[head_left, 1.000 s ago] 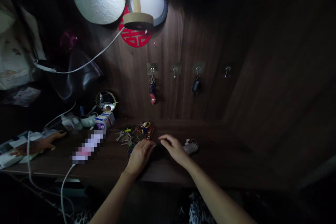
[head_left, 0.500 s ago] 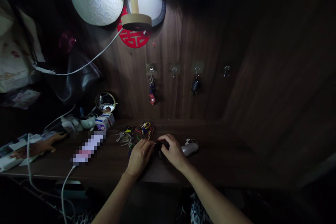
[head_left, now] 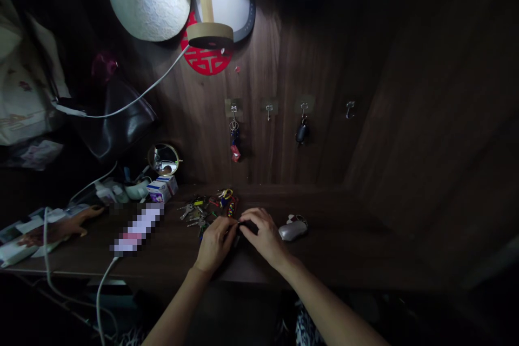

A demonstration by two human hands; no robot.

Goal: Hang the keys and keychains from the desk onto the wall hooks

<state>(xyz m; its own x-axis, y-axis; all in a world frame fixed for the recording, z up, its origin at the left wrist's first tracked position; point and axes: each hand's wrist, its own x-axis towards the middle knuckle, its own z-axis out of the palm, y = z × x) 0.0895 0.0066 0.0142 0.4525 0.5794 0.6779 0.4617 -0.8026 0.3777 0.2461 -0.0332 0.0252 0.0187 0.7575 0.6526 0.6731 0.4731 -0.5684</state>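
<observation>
Over the front part of the wooden desk (head_left: pixel 332 248), my two hands meet fingertip to fingertip. My right hand (head_left: pixel 264 237) is closed round a small black key fob (head_left: pixel 248 226), mostly covered by its fingers. At the fob's left end, my left hand (head_left: pixel 215 242) pinches with thumb and fingers; a small thin piece shows dimly below, too dark to make out. Just behind my left hand lies a pile of loose keys (head_left: pixel 198 213) with coloured tags and a beaded strap (head_left: pixel 231 206). A silvery-grey key pouch (head_left: pixel 293 230) with a ring rests to the right of my right hand.
Four metal hooks line the back panel; a key bunch with a red charm (head_left: pixel 235 152) and a black key fob (head_left: pixel 301 131) hang there. On the left are a round mirror (head_left: pixel 162 159), a box (head_left: pixel 162 188), a blurred-out phone-like item (head_left: pixel 138 230) and cables. A lamp (head_left: pixel 210 35) hangs above.
My right hand has shifted slightly left and tilted the key fob, closing up on my left fingertips. The thin piece below has moved left. The pouch shows more fully.
</observation>
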